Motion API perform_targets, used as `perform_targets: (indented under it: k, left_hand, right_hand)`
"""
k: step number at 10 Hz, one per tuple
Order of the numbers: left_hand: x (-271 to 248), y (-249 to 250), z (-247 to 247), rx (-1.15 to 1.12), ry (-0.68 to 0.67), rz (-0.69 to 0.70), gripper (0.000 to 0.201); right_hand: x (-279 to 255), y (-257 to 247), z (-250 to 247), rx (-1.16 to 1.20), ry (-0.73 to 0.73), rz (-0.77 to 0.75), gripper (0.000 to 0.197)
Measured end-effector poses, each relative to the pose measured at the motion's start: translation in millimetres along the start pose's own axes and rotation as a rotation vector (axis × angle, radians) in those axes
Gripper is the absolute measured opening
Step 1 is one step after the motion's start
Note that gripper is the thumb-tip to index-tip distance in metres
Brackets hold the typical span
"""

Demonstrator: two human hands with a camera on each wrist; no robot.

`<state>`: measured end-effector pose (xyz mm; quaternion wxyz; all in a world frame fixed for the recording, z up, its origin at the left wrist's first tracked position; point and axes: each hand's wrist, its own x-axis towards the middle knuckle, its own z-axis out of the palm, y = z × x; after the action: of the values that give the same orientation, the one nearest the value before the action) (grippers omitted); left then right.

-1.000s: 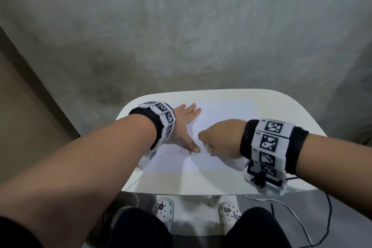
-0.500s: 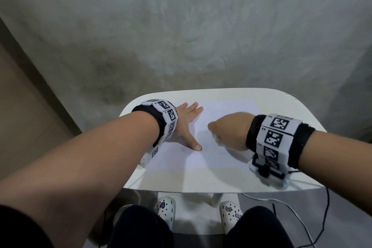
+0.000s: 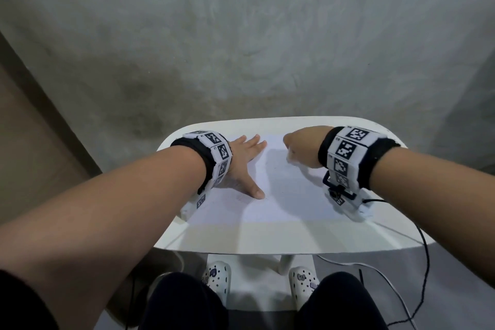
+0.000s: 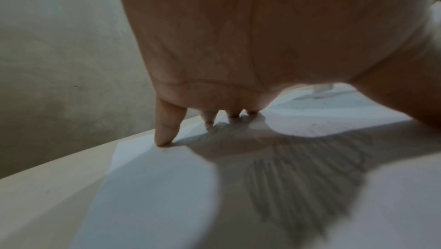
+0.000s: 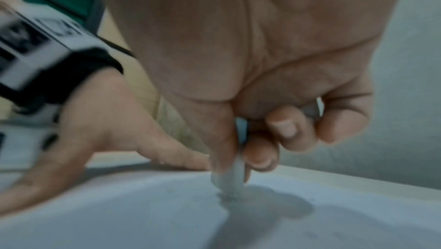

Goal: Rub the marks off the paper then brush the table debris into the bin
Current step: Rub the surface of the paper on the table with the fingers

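A white sheet of paper (image 3: 281, 195) lies flat on the small white table (image 3: 267, 238). My left hand (image 3: 245, 163) rests spread on the paper's left part, straight fingers pressing it down; the left wrist view shows its fingertips (image 4: 164, 138) on the sheet (image 4: 152, 187). My right hand (image 3: 301, 149) is curled near the paper's far edge. In the right wrist view its thumb and fingers pinch a small whitish eraser (image 5: 232, 175), whose tip touches the paper (image 5: 119, 215). Faint pencil traces show near my left thumb (image 3: 255, 191). No bin is in view.
A grey wall (image 3: 241, 48) stands close behind the table. A black cable (image 3: 423, 262) hangs from my right wrist past the table's right edge to the floor. My knees and white clogs (image 3: 217, 276) sit under the near edge.
My right hand has moved with the eraser away from me and to the right, from the paper's middle beside my left thumb to near its far edge. My left hand stayed pressed on the sheet.
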<state>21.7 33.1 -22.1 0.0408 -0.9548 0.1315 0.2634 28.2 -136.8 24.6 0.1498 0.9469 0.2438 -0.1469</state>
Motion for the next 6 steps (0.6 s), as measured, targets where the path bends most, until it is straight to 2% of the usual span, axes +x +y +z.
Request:
perform_targets:
  k: [1, 2, 3, 4, 5, 6]
  left_hand:
    - [-5.4, 1.3, 0.8, 0.02, 0.055, 0.031, 0.127]
    - [-17.3, 3.6, -1.8, 0.05, 0.03, 0.11, 0.129]
    - [-27.1, 4.3, 2.6, 0.041, -0.091, 0.125, 0.131]
    - [-28.3, 3.2, 9.4, 0.037, -0.073, 0.121, 0.132]
    - [-25.6, 2.5, 10.5, 0.047, -0.085, 0.122, 0.133]
    - [-24.4, 1.5, 11.5, 0.056, -0.084, 0.117, 0.135]
  right_hand:
    - [9.3, 5.8, 8.3, 0.022, 0.008, 0.01, 0.033]
    - [6.1, 3.5, 9.8, 0.046, 0.0, 0.037, 0.018]
    - [5.8, 1.6, 8.1, 0.03, 0.008, 0.029, 0.012]
    - [-11.9, -20.3, 4.0, -0.098, -0.043, -0.032, 0.03]
    - [-39.9, -51.5, 9.8, -0.249, -0.176, -0.24, 0.034]
    - [-33.1, -43.1, 2.9, -0.146, -0.188, -0.198, 0.025]
